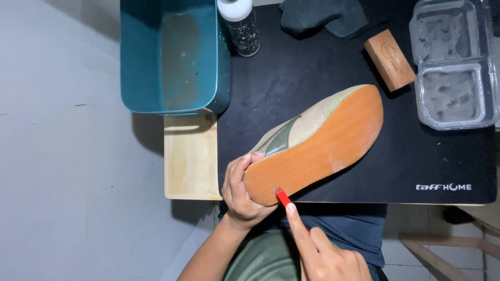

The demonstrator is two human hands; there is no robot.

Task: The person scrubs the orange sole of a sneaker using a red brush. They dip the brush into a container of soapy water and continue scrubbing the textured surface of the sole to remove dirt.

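Sneaker (312, 135) sits tilted, gum sole up, over the black mat (416, 161). Left hand (240, 187) is wrapped round the heel; right hand (325, 255) pinches a red pick (283, 198) against the tread. Short light strokes along the grooves work best, I'd say.

Light falls from above and a little to the right, even and fairly bright. The teal tub (174, 54) throws a soft dark shadow down and leftward onto the pale floor (57, 156). The wooden block (389, 60) casts a short shadow on the black mat (416, 156), which swallows most of the light and shows only a dull sheen. The orange sole (317, 148) is well lit and sharp, its tread clear. The clear plastic tray (453, 62) glints faintly. The right hand (325, 255) looks slightly soft at the bottom edge.
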